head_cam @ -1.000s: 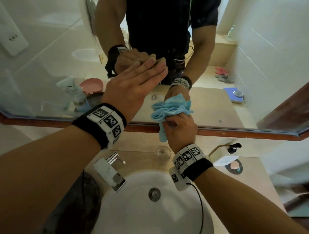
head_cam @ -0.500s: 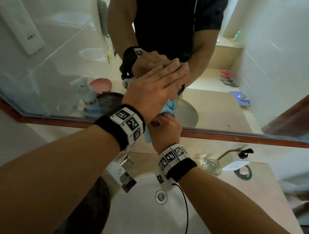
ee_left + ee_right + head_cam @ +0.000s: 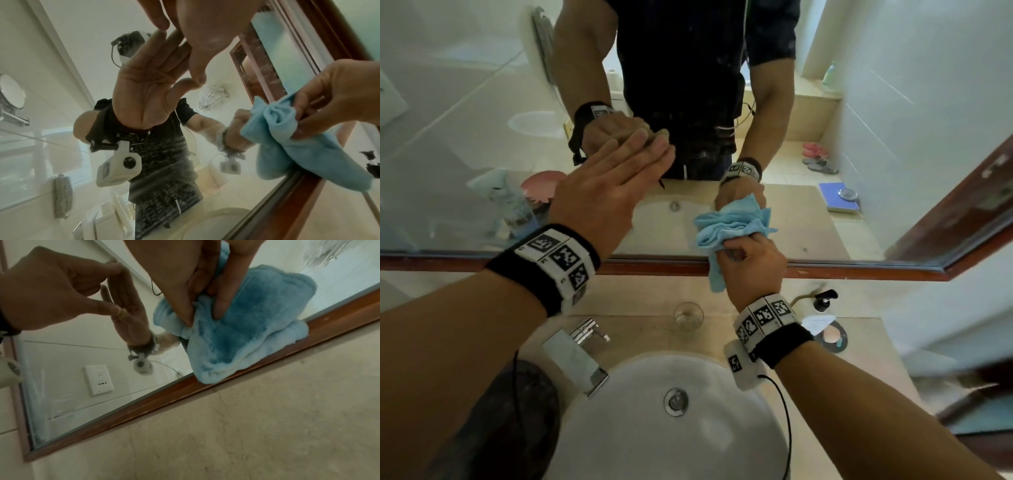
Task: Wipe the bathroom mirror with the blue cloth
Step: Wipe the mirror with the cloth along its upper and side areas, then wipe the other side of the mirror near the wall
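Note:
The bathroom mirror (image 3: pixel 465 120) has a brown wooden frame (image 3: pixel 842 269) along its lower edge. My left hand (image 3: pixel 616 178) lies flat against the glass with straight fingers (image 3: pixel 195 32), left of the cloth. My right hand (image 3: pixel 750 267) grips the bunched blue cloth (image 3: pixel 729 233) and presses it on the glass just above the frame. In the right wrist view my fingers (image 3: pixel 205 280) curl into the cloth (image 3: pixel 246 329), whose lower fold overlaps the frame (image 3: pixel 144 404). The left wrist view shows the cloth (image 3: pixel 287 138) at the right, held by my right hand (image 3: pixel 339 94).
Below the mirror a white basin (image 3: pixel 640 428) is set in a beige counter (image 3: pixel 640 329). A chrome tap (image 3: pixel 578 356) stands at its left, a small glass (image 3: pixel 688 315) behind it, a pump dispenser (image 3: pixel 825 299) at the right.
My right hand has swept the cloth left under my left hand, then back right along the mirror's lower edge. The left hand stays flat on the glass.

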The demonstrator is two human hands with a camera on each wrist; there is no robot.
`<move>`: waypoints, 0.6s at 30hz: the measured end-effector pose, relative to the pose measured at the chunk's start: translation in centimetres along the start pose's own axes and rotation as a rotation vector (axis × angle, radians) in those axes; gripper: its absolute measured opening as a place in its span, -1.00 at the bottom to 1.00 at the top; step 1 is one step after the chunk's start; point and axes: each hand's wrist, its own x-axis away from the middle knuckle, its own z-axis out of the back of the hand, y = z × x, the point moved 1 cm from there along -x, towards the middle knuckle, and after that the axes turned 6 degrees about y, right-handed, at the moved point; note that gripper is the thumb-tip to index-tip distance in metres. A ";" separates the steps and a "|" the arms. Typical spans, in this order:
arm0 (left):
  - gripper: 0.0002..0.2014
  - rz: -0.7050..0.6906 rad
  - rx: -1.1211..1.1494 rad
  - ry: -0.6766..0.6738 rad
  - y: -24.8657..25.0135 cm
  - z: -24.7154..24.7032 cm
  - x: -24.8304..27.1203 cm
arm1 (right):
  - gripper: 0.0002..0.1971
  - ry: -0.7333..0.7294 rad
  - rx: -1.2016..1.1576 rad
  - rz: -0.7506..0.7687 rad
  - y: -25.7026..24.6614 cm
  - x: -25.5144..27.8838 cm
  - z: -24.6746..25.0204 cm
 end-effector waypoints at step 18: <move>-0.40 0.168 -0.091 -0.056 1.8 2.4 1.7 | -0.89 -0.089 -0.157 -0.055 -5.8 1.7 -5.4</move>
